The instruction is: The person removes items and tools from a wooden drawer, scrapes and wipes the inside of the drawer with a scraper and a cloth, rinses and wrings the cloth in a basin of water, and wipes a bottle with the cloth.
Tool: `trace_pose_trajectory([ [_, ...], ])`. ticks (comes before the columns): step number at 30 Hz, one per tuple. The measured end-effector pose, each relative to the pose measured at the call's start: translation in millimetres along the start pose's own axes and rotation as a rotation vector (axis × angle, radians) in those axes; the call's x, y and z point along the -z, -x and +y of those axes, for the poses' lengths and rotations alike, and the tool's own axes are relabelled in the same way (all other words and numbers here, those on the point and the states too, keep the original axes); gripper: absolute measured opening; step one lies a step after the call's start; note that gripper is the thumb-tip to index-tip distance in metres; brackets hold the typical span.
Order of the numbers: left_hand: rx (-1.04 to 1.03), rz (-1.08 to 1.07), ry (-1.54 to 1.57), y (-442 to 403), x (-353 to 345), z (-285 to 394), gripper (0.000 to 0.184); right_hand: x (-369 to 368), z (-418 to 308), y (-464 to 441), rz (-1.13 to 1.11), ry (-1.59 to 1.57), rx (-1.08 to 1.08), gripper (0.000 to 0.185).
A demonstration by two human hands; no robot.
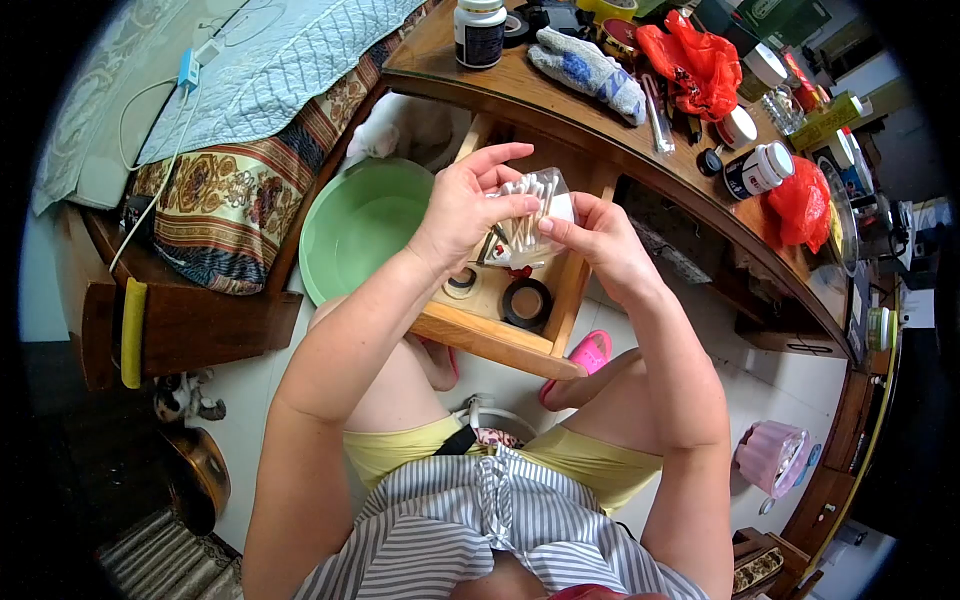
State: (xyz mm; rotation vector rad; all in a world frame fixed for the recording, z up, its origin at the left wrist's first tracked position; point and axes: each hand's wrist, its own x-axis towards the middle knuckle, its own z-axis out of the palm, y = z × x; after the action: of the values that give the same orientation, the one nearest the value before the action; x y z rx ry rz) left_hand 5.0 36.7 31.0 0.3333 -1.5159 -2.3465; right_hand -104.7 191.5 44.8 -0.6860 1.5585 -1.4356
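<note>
A clear plastic bag of cotton swabs (pixel 527 222) is held up over an open wooden drawer (pixel 490 338). My left hand (pixel 468 205) pinches the bag's left side between thumb and fingers. On the bag's right side, my right hand (pixel 590 235) grips it with thumb and forefinger. Below the bag, a roll of black tape (pixel 526 302) lies in the drawer, with a smaller ring-shaped roll (pixel 461 283) to its left. A small red item beneath the bag is partly hidden.
Left of the drawer stands a green basin (pixel 350 235), with a white cat (pixel 395 128) behind it. The wooden desk (pixel 480 85) above carries bottles, a rolled cloth (pixel 588 75) and red plastic bags (pixel 690 60). A pink bin (pixel 772 457) is at the right.
</note>
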Motion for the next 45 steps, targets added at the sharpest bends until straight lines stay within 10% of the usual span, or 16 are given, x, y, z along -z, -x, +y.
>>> trace_pose_trajectory([
  [25,0.063,0.150,0.116,-7.9,9.5,-10.5,0.038,8.1,3.8,-5.8,0.033,-0.224,-0.151,0.016],
  [32,-0.024,0.267,-0.045,-2.3,-2.5,-5.4,0.036,-3.7,2.3,-5.0,0.059,0.226,-0.001,0.059],
  [45,-0.163,0.074,-0.059,6.6,-13.9,-0.1,0.049,-7.0,2.4,-1.8,0.045,-0.052,0.127,0.039],
])
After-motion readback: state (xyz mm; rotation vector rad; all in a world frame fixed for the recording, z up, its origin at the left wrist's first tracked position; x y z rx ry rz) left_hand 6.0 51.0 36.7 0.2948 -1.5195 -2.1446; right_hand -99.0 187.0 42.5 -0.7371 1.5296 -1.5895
